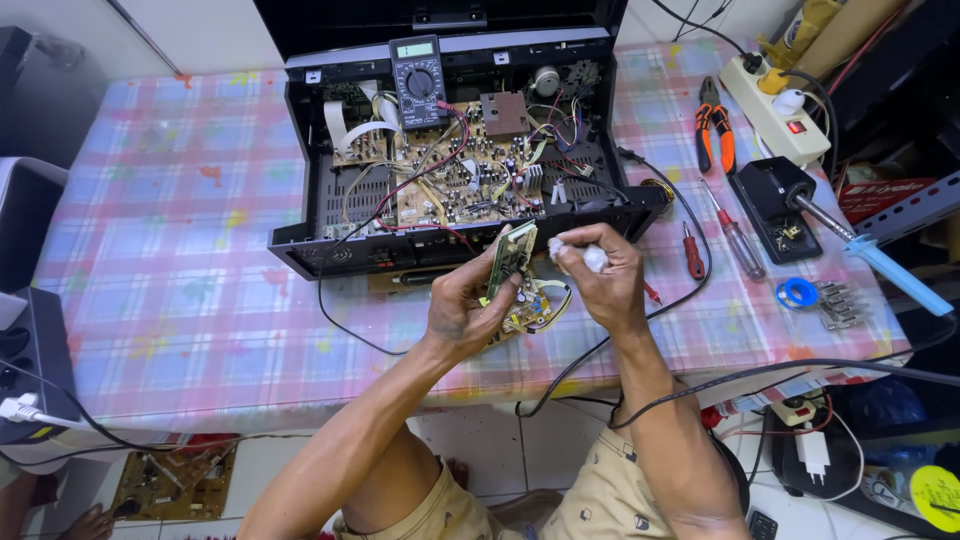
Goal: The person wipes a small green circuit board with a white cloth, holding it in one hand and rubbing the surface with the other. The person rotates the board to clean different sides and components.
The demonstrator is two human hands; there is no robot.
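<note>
hands (530,285) hold circuit board (512,252) (green), white wad (590,258)

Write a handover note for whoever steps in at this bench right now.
Left hand: holds a small green circuit board upright on edge.
Right hand: pinches a white wad beside the board.
A second board with wires lies under the hands.
Opened black chassis sits behind, multimeter on it.
Screwdrivers, pliers and soldering iron lie to the right.
Chassis open, board out and in hand.

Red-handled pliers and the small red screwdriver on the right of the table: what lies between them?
In the head view, a clear-handled screwdriver lies between the pliers and the small red screwdriver, on the checked tablecloth.
</note>
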